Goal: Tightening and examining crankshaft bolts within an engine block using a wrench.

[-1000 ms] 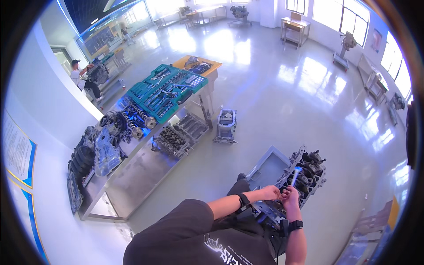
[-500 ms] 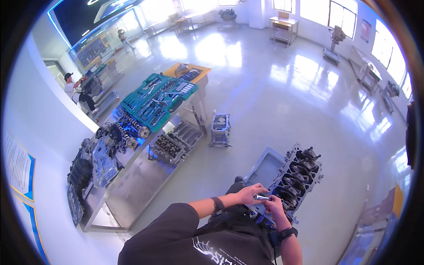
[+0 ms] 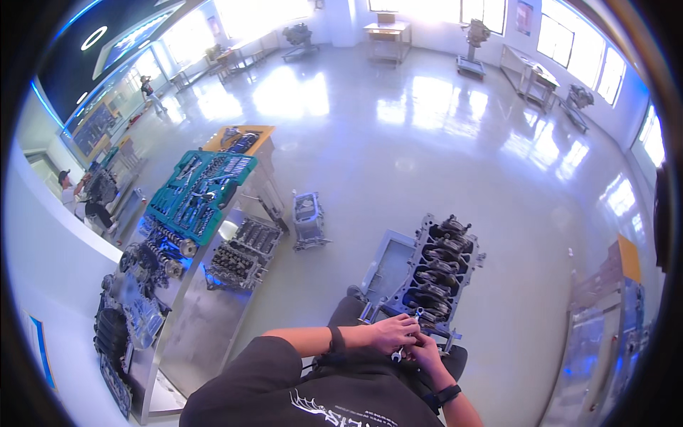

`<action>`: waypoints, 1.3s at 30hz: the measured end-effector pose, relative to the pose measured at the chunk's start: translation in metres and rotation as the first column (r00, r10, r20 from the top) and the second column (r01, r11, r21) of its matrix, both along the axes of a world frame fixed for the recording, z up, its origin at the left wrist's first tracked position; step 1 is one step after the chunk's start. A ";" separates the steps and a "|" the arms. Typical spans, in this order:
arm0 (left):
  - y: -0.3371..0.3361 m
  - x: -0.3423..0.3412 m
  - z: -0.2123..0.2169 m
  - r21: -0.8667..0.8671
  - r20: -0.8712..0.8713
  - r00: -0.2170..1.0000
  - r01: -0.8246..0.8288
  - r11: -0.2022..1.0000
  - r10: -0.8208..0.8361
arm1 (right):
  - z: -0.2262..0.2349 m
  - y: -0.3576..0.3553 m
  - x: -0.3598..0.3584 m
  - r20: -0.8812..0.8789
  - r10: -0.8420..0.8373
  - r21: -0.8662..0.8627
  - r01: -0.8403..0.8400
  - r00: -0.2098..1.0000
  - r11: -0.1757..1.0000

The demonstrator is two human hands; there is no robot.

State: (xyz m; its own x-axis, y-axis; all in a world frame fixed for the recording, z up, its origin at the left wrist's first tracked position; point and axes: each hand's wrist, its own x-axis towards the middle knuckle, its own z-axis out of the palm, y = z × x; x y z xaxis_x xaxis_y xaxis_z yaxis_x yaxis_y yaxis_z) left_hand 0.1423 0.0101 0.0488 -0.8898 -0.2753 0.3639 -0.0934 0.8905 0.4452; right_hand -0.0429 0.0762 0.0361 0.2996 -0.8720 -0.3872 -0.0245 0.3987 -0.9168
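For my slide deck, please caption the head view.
Left hand and right hand meet around a wrench near an engine block; a teal toolkit lies to the left.

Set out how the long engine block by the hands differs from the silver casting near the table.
The engine block has dark parts lined up along its middle; the silver casting shows no such dark row. The engine block looks longer, the silver casting shorter. The engine block lies just beyond the left hand and right hand; the silver casting sits apart, near the table. Both look metallic.
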 end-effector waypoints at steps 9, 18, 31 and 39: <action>0.002 -0.066 -0.021 -0.027 0.105 0.994 0.005 1.000 -0.002 | 0.002 0.034 -0.053 -0.119 -0.227 0.104 0.239 0.967 0.965; -0.014 -0.124 -0.031 -0.043 0.230 0.953 -0.194 0.980 0.199 | -0.001 0.041 -0.073 -0.114 -0.542 0.049 0.549 0.833 0.834; -0.042 -0.151 -0.017 0.104 0.439 0.834 -0.418 0.902 0.335 | -0.013 0.044 -0.078 -0.059 -0.671 -0.032 0.671 0.739 0.741; -0.054 -0.155 -0.015 0.144 0.476 0.803 -0.474 0.869 0.359 | -0.013 0.059 -0.081 -0.045 -0.650 0.072 0.651 0.759 0.755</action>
